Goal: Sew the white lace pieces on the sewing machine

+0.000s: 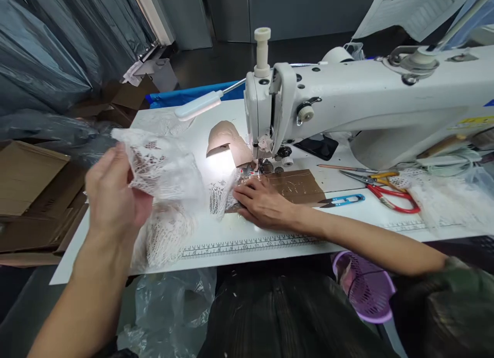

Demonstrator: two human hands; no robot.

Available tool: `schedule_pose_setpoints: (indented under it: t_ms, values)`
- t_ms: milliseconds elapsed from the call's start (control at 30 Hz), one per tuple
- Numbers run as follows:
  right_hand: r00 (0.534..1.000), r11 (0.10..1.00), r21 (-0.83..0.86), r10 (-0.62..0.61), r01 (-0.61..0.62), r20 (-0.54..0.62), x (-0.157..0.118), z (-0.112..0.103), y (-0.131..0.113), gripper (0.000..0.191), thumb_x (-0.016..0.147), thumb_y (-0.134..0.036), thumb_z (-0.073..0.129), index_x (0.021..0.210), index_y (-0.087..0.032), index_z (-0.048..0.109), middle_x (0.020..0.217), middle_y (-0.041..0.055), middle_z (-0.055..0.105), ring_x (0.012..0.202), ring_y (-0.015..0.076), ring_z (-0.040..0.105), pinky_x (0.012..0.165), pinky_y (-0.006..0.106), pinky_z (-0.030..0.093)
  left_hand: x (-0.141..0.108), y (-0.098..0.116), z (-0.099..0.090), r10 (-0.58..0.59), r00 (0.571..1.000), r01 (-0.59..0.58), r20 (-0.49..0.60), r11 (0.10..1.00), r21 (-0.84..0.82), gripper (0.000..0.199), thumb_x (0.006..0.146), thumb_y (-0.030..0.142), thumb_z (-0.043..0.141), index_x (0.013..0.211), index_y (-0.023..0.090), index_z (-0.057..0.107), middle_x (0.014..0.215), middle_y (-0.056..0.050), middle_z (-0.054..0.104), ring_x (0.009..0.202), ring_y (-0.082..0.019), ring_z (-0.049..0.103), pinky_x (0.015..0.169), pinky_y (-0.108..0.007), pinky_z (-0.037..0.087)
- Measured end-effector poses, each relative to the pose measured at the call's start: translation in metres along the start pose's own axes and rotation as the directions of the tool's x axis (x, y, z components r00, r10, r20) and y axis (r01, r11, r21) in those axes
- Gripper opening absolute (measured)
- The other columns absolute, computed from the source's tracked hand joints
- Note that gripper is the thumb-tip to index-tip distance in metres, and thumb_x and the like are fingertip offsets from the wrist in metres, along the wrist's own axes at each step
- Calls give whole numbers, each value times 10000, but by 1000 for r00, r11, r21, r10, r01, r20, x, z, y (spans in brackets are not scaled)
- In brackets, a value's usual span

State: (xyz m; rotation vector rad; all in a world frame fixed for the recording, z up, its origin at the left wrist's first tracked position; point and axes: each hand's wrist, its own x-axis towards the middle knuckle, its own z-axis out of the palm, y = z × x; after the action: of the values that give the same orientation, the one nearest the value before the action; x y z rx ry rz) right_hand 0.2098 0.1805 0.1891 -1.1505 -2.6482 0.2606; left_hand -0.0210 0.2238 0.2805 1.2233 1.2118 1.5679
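Note:
My left hand is raised at the left and closed on a piece of white lace, which hangs over the table. My right hand lies palm down beside the needle area of the white sewing machine, fingers stretched left over a small lace strip. Part of that strip is hidden under the fingers. A brown plate lies under and beyond this hand. More white lace lies piled below my left hand. A beige fabric piece rests behind the needle area, brightly lit.
Blue thread snips, red-handled scissors, orange-handled scissors and a dark phone lie right of the needle. A lamp reaches over the table. Cardboard boxes stand left; a purple basket sits below.

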Motion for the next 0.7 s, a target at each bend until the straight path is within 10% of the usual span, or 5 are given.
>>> schedule_pose_setpoints:
  t_ms: [200, 367, 433, 600, 700]
  values:
    - [998, 999, 3, 45, -45, -41, 47, -4, -8, 416, 983, -255, 437, 1335, -39, 491, 1443, 213, 479, 1155, 328, 483, 927, 496, 445, -19, 19, 10, 246, 969, -244, -38, 969, 42, 362, 663, 364, 835, 591, 179, 532, 424, 84, 366, 379, -50, 265, 341, -214, 194]
    - [985, 990, 49, 139, -135, -99, -1, 0, 7, 511, 1008, -324, 385, 1438, -48, 395, 1491, 229, 437, 1361, 340, 404, 1087, 555, 361, -54, -3, 6, 157, 962, -220, 224, 931, 290, 200, 890, 393, 638, 797, 224, 585, 518, 55, 470, 408, -86, 372, 360, -206, 281]
    - [991, 996, 16, 87, -86, -100, -29, 2, 13, 494, 1005, -330, 402, 1422, -67, 439, 1471, 214, 479, 1401, 317, 388, 1127, 540, 324, -70, -20, 13, 141, 863, -357, 485, 850, 389, 161, 943, 360, 555, 858, 226, 585, 737, -10, 658, 614, -147, 602, 528, -257, 494]
    - [977, 967, -158, 184, -200, -109, -80, -14, 32, 410, 995, -317, 442, 1272, -61, 603, 1331, 222, 616, 1232, 327, 570, 1058, 542, 373, -89, -57, 47, 20, 381, -770, 924, 560, 305, 241, 987, 347, 460, 970, 155, 605, 1331, -201, 606, 1160, -320, 604, 916, -523, 516]
    - [917, 873, -283, 362, -397, -170, -98, -33, 47, 338, 976, -269, 461, 1129, -60, 679, 1236, 255, 659, 1109, 390, 614, 937, 594, 413, -70, -59, 66, 15, 363, -805, 931, 509, 306, 291, 1006, 334, 414, 1030, 117, 605, 1320, -225, 592, 1104, -308, 609, 883, -499, 523]
